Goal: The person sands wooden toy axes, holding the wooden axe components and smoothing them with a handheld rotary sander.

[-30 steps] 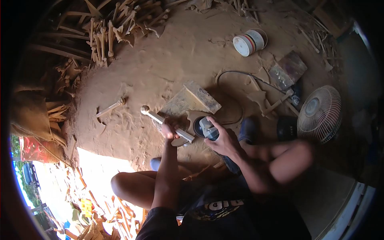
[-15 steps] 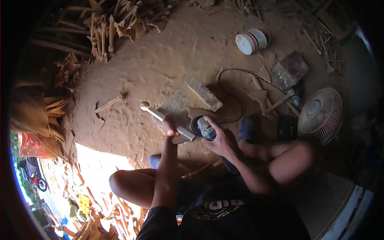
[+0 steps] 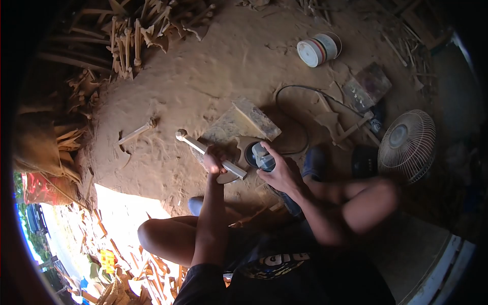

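Observation:
My left hand (image 3: 214, 158) is wrapped round a pale wooden stick (image 3: 191, 141) with a rounded knob at its far end. The squared near end of the stick points toward my right hand (image 3: 280, 175), which grips a grey angle grinder (image 3: 264, 158). Its dark round disc (image 3: 250, 154) faces the stick; whether the two touch I cannot tell. Behind them a dusty board (image 3: 223, 126) with a raised wooden block (image 3: 256, 118) lies on the ground. A flat, curved wooden piece is partly hidden by the grinder.
A white bucket (image 3: 317, 51) lies on its side on the dusty ground. To the right are a fan (image 3: 406, 145), a dark cable (image 3: 300, 87) and a square box (image 3: 368, 87). Another knobbed stick (image 3: 137, 131) lies at left. Piles of wooden pieces (image 3: 127, 46) fill the left side.
The stick and both hands shift slightly; the grinder's disc seems turned a little away from the stick. In the street at far left, a dark vehicle shows where a red motorbike was.

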